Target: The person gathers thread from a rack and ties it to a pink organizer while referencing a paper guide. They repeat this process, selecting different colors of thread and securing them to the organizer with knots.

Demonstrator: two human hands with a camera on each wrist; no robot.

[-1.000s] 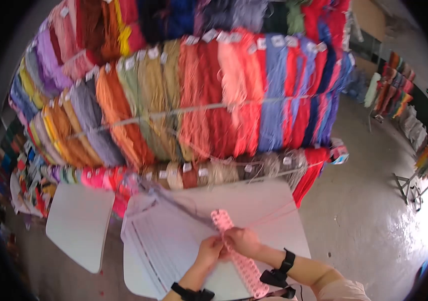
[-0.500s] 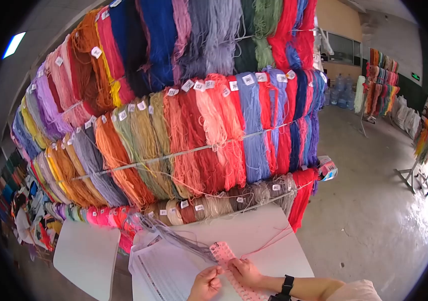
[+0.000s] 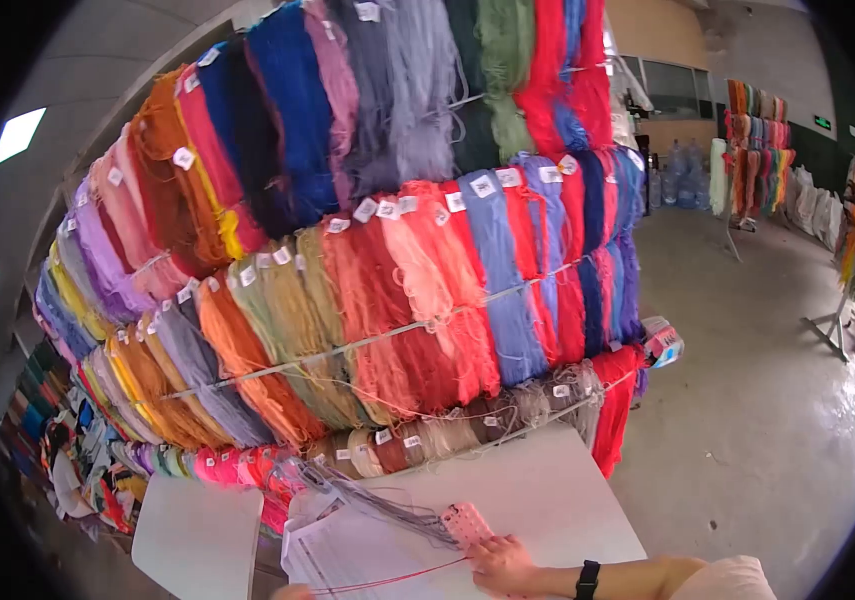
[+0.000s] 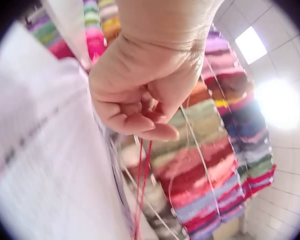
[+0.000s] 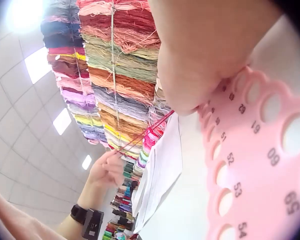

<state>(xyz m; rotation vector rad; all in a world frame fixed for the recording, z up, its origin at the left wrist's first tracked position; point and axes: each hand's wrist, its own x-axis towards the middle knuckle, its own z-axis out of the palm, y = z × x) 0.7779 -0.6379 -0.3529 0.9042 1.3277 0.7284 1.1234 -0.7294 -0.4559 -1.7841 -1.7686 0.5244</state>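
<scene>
A pink card with numbered holes lies slanted over the white table. My right hand grips its near part, fingers bent over it; the fingertips are hidden in the right wrist view. Red threads stretch from beside the right hand to my left hand, which pinches them between curled fingers. In the head view only a bit of the left hand shows at the bottom edge. Grey threads trail from the card's far end.
Racks of coloured yarn skeins rise behind the white table. Printed sheets lie on its left part. Another white table stands further left. On the right are grey floor and a yarn stand.
My left hand has moved away from the card, down and to the left, drawing out the red threads. The right hand stays at the card. The head view has tilted upward.
</scene>
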